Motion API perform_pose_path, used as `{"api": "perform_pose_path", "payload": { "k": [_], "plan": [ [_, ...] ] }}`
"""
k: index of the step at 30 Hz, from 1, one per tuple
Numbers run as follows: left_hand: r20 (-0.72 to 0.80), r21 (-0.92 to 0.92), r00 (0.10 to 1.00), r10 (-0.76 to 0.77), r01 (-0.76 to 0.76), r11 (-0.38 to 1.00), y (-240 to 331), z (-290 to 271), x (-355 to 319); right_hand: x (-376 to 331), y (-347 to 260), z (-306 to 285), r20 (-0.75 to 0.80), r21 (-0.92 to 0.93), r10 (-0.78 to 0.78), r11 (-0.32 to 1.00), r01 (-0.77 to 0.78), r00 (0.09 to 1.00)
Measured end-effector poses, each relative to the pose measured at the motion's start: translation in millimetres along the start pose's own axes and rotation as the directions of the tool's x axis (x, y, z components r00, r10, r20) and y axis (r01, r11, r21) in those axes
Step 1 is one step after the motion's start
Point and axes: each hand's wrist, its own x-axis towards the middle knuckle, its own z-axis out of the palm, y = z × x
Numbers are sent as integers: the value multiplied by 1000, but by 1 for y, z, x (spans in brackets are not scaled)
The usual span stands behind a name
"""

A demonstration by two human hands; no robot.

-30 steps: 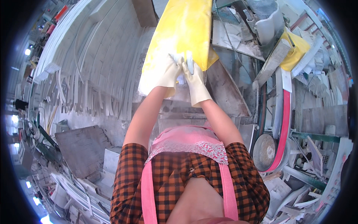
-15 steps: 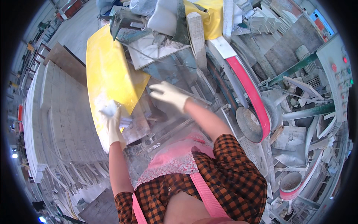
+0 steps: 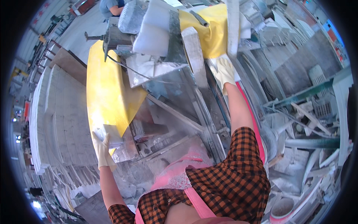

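Observation:
My left hand (image 3: 102, 150), in a pale glove, grips the near end of a grey stone slab (image 3: 112, 135) that lies under a yellow sheet (image 3: 106, 93) on the dusty machine table (image 3: 175, 123). My right hand (image 3: 225, 73), also gloved, reaches far forward and rests on a pale stone block (image 3: 228, 63) beside a second yellow sheet (image 3: 209, 30). Its fingers lie along the block; whether they close on it I cannot tell. A long white stone bar (image 3: 194, 52) stands between my two hands.
Stacks of pale stone tiles (image 3: 59, 112) fill the left. A saw machine with a motor (image 3: 115, 35) and white blocks (image 3: 153, 28) sits ahead. Another person (image 3: 112, 7) stands at the far top. A red rail (image 3: 253, 112) and stone offcuts lie to the right.
My view has swung left. My right hand has stretched forward to the pale block by the far yellow sheet. My left hand has dropped lower along the yellow-covered slab.

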Motion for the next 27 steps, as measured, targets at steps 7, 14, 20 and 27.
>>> {"api": "perform_pose_path", "payload": {
  "k": [7,14,20,27],
  "plan": [
    [-1,-63,1000,23,-23,998,9,-4,-9,3,-1,20,16,-15,-3,1000,3,1000],
    [-21,-63,999,47,-48,997,4,-2,-2,-34,8,-12,177,19,-15,1000,12,984],
    [-37,-139,995,97,-101,985,-5,4,6,-112,28,-44,169,81,-50,996,37,984],
    [-15,-251,994,111,-112,962,0,7,12,-157,47,-66,298,126,-43,992,5,953]
  ]
}}
